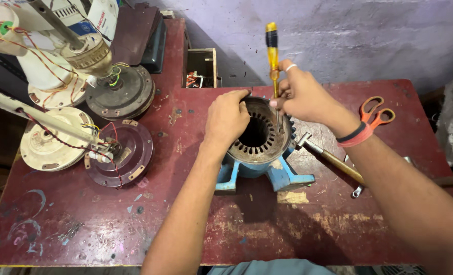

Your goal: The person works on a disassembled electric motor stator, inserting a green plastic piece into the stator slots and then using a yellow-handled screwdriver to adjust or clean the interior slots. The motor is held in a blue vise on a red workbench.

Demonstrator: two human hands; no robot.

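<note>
The left hand [227, 116] clamps the stator [259, 133] by its rim, apparently to steady it on the tabletop [308, 224]. The right hand [301, 95] pinches a yellow screwdriver [272, 53] upright, so its blade drops straight into a slot at the inner edge. The tip is too thin to make out. A hammer [328, 158] lies partly under the right forearm, scissors [376, 113] beyond the wrist

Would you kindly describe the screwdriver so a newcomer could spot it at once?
On the dark red table, find the blue motor housing with the slotted stator ring at the centre. The right hand holds the screwdriver upright over the ring's right side. Its yellow handle sets it apart from the wooden-handled hammer and orange scissors.
</note>
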